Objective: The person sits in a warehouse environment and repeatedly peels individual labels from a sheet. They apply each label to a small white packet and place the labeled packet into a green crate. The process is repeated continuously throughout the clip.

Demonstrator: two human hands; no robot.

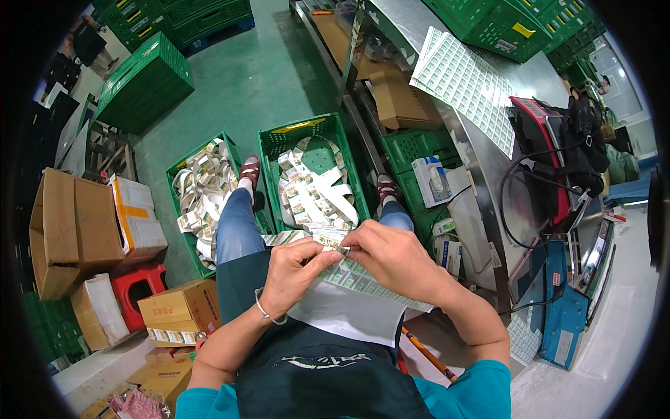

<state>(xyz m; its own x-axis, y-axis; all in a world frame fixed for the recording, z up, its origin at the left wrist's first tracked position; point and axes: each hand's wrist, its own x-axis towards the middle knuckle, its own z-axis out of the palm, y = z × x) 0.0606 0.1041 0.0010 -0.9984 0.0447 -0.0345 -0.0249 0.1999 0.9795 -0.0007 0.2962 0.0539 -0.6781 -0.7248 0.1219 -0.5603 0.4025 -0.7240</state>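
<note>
My left hand (294, 269) and my right hand (391, 257) meet over my lap, with thumbs and fingertips pinched at a printed label strip (331, 241). Whether a small sticker is also between the right fingertips is hidden. Under my hands, a sheet of small green-and-white stickers (361, 283) lies on my lap, partly over white backing paper (356, 317). The strip runs toward a green plastic crate (266, 183) between my feet, where loose coils of label strip (309, 196) are heaped. A second green crate (175, 207), left of my left foot, holds more tangled label strips (204, 191).
At right stands a metal table (473, 157) bearing sticker sheets (466, 78), a green crate (487, 26) and a black bag (583, 141). Cables hang over its edge. Cardboard boxes (78, 225), a foam box (138, 214) and a red stool (136, 293) stand at left.
</note>
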